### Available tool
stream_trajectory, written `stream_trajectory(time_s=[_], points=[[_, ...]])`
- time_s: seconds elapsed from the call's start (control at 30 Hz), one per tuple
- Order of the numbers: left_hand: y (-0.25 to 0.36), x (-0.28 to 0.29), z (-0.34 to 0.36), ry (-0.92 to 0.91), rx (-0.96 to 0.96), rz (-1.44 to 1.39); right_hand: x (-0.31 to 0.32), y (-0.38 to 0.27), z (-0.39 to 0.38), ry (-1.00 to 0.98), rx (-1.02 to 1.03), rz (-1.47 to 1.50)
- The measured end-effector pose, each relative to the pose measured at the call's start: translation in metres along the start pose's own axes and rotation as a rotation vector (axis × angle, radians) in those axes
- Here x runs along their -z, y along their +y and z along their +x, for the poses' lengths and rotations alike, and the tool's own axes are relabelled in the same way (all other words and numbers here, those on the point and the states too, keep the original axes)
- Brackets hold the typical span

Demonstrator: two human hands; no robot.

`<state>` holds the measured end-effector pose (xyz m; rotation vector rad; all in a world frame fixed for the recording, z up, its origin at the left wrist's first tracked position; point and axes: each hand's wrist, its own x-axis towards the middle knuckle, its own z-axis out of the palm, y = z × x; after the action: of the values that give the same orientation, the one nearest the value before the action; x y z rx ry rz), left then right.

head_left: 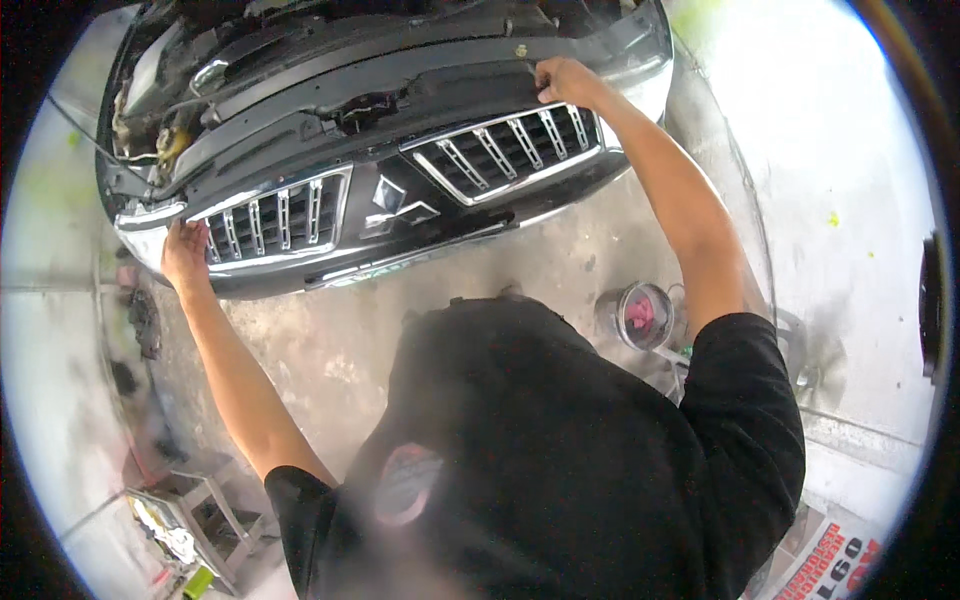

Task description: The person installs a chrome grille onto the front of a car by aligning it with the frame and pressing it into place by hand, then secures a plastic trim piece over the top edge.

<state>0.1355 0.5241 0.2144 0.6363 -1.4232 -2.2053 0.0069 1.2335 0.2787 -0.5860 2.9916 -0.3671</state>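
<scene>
A black car front grille with chrome-framed slats spans the nose of a car with its engine bay exposed. At the grille's left end, beside the headlight, my left hand is closed around the edge, fingers up. Farther off on the right, my right hand has its fingers curled onto the upper edge near the right corner. The undersides of both grips are hidden. Between the two slatted halves sits a chrome emblem.
On the floor to the right stands a metal bucket with a pink cloth inside. A small stand is at the lower left, a printed banner at the lower right. Pale walls flank the car.
</scene>
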Motion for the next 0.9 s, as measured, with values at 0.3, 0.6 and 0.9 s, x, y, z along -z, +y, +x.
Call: stream_trajectory(time_s=[0.3, 0.6, 0.9], points=[[0.052, -0.030, -0.042, 0.083, -0.178, 0.078, -0.012, -0.090, 0.021, -0.035, 0.218, 0.210], [0.036, -0.011, -0.050, 0.028, -0.180, 0.124, -0.009, -0.104, 0.027, -0.138, 0.208, 0.113], [0.019, -0.007, -0.034, 0.052, -0.124, 0.108, -0.018, -0.101, 0.032, -0.135, 0.199, 0.185]])
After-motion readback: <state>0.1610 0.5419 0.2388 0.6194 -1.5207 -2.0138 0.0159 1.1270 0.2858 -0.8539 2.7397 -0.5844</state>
